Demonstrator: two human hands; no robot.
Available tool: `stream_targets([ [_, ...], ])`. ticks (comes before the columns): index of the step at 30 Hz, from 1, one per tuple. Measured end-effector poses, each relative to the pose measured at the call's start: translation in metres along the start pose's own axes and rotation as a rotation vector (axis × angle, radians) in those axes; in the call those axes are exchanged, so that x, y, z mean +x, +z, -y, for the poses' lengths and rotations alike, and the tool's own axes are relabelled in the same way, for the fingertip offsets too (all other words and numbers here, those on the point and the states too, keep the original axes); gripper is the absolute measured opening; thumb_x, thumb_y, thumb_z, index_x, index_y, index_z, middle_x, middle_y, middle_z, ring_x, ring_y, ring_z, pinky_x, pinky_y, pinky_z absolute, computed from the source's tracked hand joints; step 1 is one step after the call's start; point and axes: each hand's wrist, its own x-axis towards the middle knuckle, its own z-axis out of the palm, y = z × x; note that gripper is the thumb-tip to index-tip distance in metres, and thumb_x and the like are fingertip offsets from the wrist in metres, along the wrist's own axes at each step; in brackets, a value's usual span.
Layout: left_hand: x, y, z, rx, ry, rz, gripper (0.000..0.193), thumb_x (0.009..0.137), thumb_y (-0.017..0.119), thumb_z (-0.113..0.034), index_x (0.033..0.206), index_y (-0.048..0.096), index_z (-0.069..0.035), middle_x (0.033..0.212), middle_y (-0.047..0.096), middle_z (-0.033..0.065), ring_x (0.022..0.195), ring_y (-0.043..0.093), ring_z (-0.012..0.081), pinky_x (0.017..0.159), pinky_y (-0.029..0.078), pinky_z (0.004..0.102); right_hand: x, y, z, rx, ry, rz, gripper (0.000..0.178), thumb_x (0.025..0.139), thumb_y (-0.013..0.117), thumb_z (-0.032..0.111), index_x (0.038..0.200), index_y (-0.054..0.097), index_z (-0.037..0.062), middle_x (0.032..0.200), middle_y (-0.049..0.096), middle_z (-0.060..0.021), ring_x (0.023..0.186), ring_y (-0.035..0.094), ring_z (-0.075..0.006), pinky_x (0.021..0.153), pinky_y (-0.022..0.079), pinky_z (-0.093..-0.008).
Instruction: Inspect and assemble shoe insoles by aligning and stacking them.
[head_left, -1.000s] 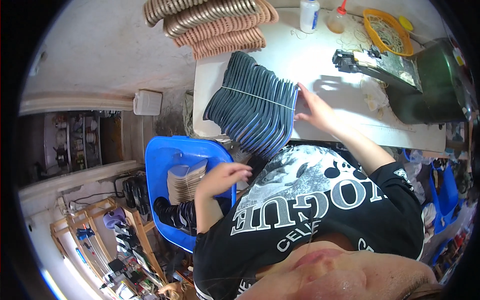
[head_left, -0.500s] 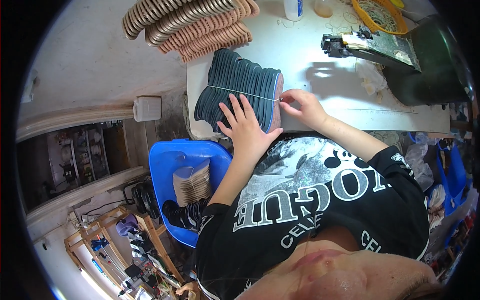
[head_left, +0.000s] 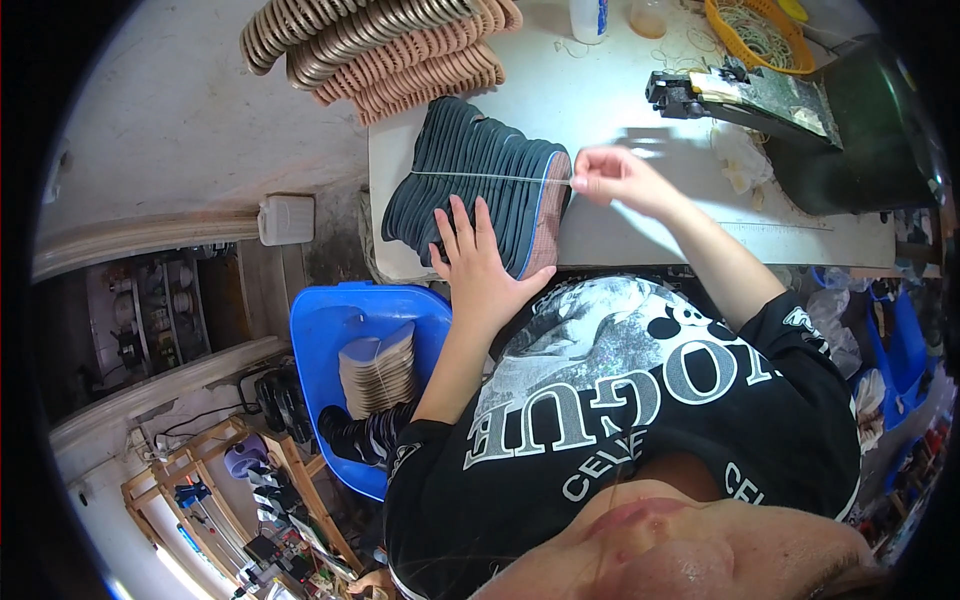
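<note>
I've got my left hand point(head_left: 480, 270) splayed flat on the dark sole stack point(head_left: 485, 158) by the bench's point(head_left: 650, 230) near-left corner, right hand point(head_left: 622, 182) pinching the pale band point(head_left: 500, 178), which looks stretched across but not let go yet.

A white desk point(head_left: 565, 95) stands against a pale, smudged wall point(head_left: 150, 150), its surface brightly lit, with a soft grey shadow point(head_left: 645, 140) falling across the far part. Beside the near left corner of the desk, the lower wall darkens into a grimy patch point(head_left: 337, 240). At the left, a long pale ledge point(head_left: 150, 258) runs above a dim recess point(head_left: 120, 320) fitted with crowded shelves point(head_left: 158, 305). Below, a light-wood rack point(head_left: 300, 465) leans into view at a slant, its posts bent by the lens. A bright white strip of light point(head_left: 180, 572) glows near the lower left rim.
</note>
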Motion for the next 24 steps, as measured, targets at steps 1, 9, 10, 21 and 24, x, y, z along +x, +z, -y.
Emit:
stream_targets([
  [1,-0.002,0.0,0.003,-0.017,0.011,-0.004,0.12,0.056,0.075,-0.059,0.146,0.017,-0.005,0.152,0.008,0.0218,0.141,0.002,0.04,0.103,0.01,0.065,0.008,-0.004,0.009,-0.139,-0.022,-0.038,0.028,0.091,0.059,0.033,0.077,0.053,0.01,0.062,0.046,0.0064,0.056,0.04,-0.0043,0.052,0.029,-0.0209],
  [9,-0.004,0.002,-0.007,-0.005,0.021,-0.045,0.117,0.057,0.076,-0.056,0.146,0.019,-0.005,0.151,0.011,0.0226,0.14,0.005,0.0401,0.103,0.012,0.064,0.142,0.003,0.034,-0.619,-0.088,-0.611,0.032,0.082,0.067,0.033,0.073,0.058,0.0043,0.06,0.05,0.0017,0.055,0.044,-0.0071,0.052,0.037,-0.0239],
  [10,-0.006,0.001,-0.007,-0.009,0.021,-0.053,0.117,0.057,0.076,-0.056,0.146,0.019,-0.005,0.151,0.011,0.0227,0.14,0.005,0.04,0.103,0.012,0.064,0.155,0.006,0.035,-0.56,-0.131,-0.723,0.031,0.082,0.068,0.032,0.074,0.058,0.0043,0.06,0.05,0.0015,0.054,0.043,-0.0076,0.05,0.036,-0.0246],
  [21,-0.015,-0.006,0.022,-0.121,0.066,-0.046,0.118,0.055,0.077,-0.054,0.146,0.019,-0.007,0.152,0.01,0.0226,0.141,0.007,0.0391,0.102,0.015,0.0639,0.15,-0.008,0.005,-0.171,-0.269,-1.009,0.027,0.082,0.07,0.03,0.078,0.061,0.0048,0.062,0.048,0.0029,0.053,0.037,-0.0062,0.047,0.03,-0.0242],
  [24,-0.014,-0.004,0.025,-0.193,0.138,-0.045,0.118,0.053,0.079,-0.052,0.145,0.021,-0.007,0.152,0.012,0.0208,0.141,0.008,0.0373,0.104,0.012,0.0636,0.121,-0.036,-0.02,-0.15,-0.153,-1.138,0.032,0.084,0.068,0.03,0.077,0.058,0.0008,0.068,0.057,-0.0022,0.062,0.05,-0.0099,0.058,0.042,-0.0265],
])
